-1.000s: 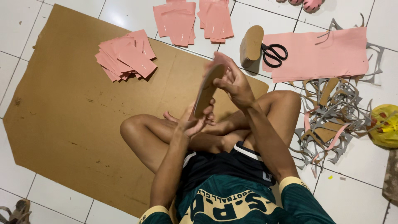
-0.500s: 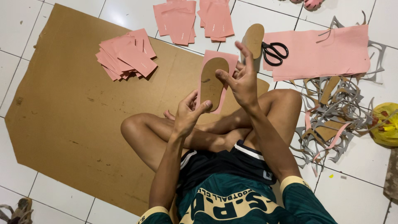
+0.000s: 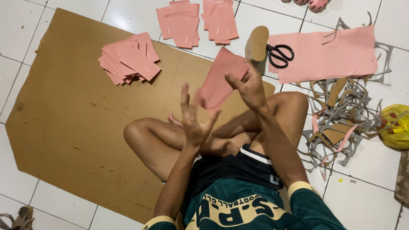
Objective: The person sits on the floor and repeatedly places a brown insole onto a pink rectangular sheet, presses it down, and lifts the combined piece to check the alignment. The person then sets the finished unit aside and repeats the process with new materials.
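I sit cross-legged on a brown cardboard sheet [image 3: 64,115] laid on a white tiled floor. My right hand [image 3: 249,85] holds a pink cut piece [image 3: 219,81] up in front of me, its pink face toward the camera. My left hand [image 3: 194,117] is just below and left of it, fingers spread, with the fingertips at the piece's lower edge. A stack of similar pink pieces [image 3: 128,57] lies on the cardboard to the upper left.
Two more piles of pink pieces [image 3: 198,21] lie on the tiles ahead. A tan sole shape [image 3: 257,42], black scissors [image 3: 279,54] and a large pink sheet [image 3: 328,53] lie to the upper right. Grey and pink offcuts [image 3: 341,121] and a yellow bag [image 3: 396,125] sit at right.
The piece in my right hand turned from its tan sole-shaped side to its pink face. My left hand let go and opened its fingers below it.
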Motion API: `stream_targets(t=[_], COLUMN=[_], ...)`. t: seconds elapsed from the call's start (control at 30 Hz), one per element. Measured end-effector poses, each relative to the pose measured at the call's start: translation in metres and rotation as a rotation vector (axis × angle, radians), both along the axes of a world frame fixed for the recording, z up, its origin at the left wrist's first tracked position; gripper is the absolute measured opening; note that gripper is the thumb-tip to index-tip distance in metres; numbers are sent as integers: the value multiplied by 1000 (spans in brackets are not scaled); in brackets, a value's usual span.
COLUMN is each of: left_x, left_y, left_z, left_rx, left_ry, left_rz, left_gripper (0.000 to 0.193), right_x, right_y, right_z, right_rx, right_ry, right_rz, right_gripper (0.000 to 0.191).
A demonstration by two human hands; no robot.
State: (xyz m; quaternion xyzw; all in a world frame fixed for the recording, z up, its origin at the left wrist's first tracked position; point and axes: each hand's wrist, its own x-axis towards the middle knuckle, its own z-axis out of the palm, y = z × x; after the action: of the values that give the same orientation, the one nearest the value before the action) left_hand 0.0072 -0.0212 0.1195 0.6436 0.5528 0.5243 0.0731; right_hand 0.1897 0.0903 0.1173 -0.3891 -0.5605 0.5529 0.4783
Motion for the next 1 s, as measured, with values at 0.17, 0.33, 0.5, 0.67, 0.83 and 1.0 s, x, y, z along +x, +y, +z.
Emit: stream_targets(t=[0.17, 0.33, 0.5, 0.67, 0.83, 1.0], left_x=[-11, -3, 1, -6, 1, 0], left_y=[8, 11, 22, 26, 19, 20], left_z=[-9, -24, -36, -40, -30, -23], left_rx=[-605, -514, -449, -427, -450, -441], left_ry=[-727, -810, -987, -911, -902, -924], left_rz=[-301, -296, -168, -220, -316, -327], left_gripper=[38, 35, 36, 36, 36, 35], right_x=[5, -18, -19, -7, -4, -4], right_y=[2, 0, -12, -11, 15, 21], right_z=[22, 45, 66, 76, 87, 101], right_rx=[148, 225, 992, 381, 357, 459], right_ry=[-225, -113, -513, -268, -386, -369], right_rz=[8, -160, -228, -181, -202, -115], right_gripper=[51, 33, 17, 13, 14, 15])
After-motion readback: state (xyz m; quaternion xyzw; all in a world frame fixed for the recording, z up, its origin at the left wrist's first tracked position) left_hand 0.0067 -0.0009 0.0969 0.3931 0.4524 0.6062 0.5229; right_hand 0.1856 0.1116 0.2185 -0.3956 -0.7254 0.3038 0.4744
